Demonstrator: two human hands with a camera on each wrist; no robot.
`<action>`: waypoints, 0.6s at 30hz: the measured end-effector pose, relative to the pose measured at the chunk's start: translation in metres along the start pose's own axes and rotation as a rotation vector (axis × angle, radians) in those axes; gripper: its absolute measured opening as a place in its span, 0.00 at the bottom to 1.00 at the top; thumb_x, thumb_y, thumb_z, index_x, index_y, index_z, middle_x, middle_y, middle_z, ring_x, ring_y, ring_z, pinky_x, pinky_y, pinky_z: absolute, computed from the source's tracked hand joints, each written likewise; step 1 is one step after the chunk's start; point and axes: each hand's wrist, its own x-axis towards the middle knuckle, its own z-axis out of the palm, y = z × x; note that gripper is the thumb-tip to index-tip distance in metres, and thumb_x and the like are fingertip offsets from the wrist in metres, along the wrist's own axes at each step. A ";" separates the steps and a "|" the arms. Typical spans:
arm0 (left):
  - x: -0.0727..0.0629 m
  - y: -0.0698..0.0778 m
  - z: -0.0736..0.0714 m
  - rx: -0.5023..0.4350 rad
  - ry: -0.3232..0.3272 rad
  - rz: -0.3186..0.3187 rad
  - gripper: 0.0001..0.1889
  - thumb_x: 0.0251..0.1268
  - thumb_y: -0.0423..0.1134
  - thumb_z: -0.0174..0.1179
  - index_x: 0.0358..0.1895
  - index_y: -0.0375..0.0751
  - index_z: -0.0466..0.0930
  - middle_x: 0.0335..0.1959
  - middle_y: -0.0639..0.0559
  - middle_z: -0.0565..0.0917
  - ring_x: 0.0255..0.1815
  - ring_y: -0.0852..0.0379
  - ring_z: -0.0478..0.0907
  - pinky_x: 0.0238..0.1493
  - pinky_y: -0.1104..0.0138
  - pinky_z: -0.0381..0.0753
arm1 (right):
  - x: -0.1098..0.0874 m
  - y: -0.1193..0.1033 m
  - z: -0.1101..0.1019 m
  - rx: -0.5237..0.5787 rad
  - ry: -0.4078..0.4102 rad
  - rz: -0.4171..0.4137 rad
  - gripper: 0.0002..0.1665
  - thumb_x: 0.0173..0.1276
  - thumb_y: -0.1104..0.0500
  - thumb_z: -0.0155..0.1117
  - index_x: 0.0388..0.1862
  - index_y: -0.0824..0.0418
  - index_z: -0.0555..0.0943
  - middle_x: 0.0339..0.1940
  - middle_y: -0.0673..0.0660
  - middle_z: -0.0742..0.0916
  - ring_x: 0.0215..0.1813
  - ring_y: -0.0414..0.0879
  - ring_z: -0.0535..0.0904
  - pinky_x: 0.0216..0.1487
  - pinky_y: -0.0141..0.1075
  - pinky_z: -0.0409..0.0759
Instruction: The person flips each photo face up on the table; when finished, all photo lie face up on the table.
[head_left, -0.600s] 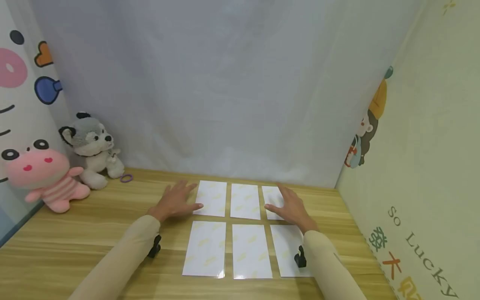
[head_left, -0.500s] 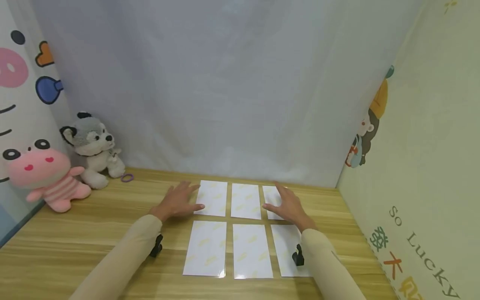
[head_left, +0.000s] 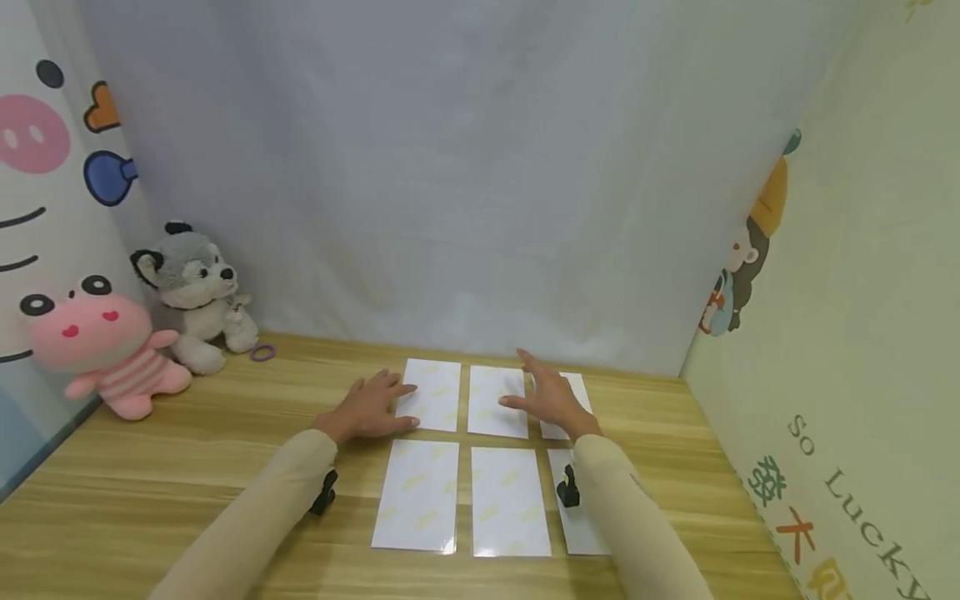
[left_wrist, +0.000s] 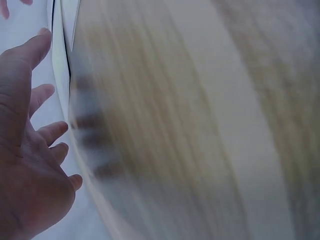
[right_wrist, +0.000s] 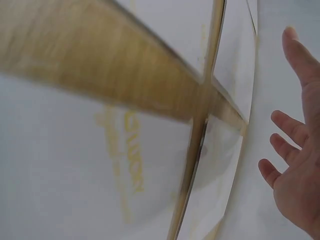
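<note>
White sheets like photo paper, with faint yellow print, lie in two rows on the wooden table. In the head view my left hand (head_left: 369,407) spreads its fingers beside the back left sheet (head_left: 429,395), thumb and index tip over its left edge. My right hand (head_left: 551,398), fingers extended, hovers across the back middle sheet (head_left: 491,402) and covers part of the back right sheet (head_left: 577,392). My right sleeve hides part of the front right sheet (head_left: 581,529). Both wrist views show relaxed, spread fingers on the left hand (left_wrist: 30,145) and right hand (right_wrist: 305,155), holding nothing.
At the table's left stand a pink plush toy (head_left: 105,350) and a grey plush dog (head_left: 195,287), with a purple ring (head_left: 262,352) close by. A pale curtain (head_left: 465,183) hangs behind the table (head_left: 285,400). A printed wall covering (head_left: 840,333) borders the right side.
My right hand has moved left, from the back right sheet toward the back middle one. My left hand has shifted slightly right. The sheets stay in place while the head view turns a little.
</note>
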 end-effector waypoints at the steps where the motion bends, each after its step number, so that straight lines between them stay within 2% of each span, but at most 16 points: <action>1: -0.001 0.001 0.000 0.004 0.003 0.004 0.36 0.66 0.60 0.58 0.72 0.42 0.70 0.75 0.29 0.63 0.78 0.28 0.51 0.71 0.30 0.48 | 0.003 -0.002 0.002 0.000 -0.003 -0.003 0.57 0.62 0.40 0.72 0.81 0.55 0.54 0.69 0.65 0.77 0.72 0.65 0.70 0.71 0.63 0.64; 7: -0.005 0.007 -0.003 0.045 -0.012 -0.005 0.35 0.66 0.60 0.59 0.69 0.40 0.73 0.74 0.30 0.64 0.78 0.27 0.52 0.70 0.30 0.50 | 0.023 -0.015 0.019 0.029 -0.014 0.003 0.55 0.62 0.39 0.71 0.81 0.53 0.56 0.68 0.63 0.79 0.72 0.62 0.70 0.72 0.60 0.65; 13: -0.002 0.012 -0.003 0.122 -0.029 -0.017 0.33 0.67 0.60 0.58 0.68 0.43 0.74 0.75 0.33 0.65 0.78 0.30 0.53 0.72 0.32 0.51 | 0.038 -0.020 0.035 0.024 0.021 -0.025 0.53 0.63 0.41 0.71 0.80 0.56 0.58 0.64 0.63 0.83 0.70 0.62 0.72 0.71 0.60 0.65; 18: -0.001 0.013 -0.002 0.145 -0.032 -0.033 0.34 0.67 0.61 0.58 0.68 0.42 0.75 0.75 0.35 0.66 0.79 0.31 0.54 0.72 0.32 0.52 | 0.047 -0.027 0.046 0.024 0.033 -0.047 0.53 0.62 0.43 0.73 0.79 0.58 0.59 0.64 0.63 0.82 0.71 0.62 0.71 0.72 0.58 0.64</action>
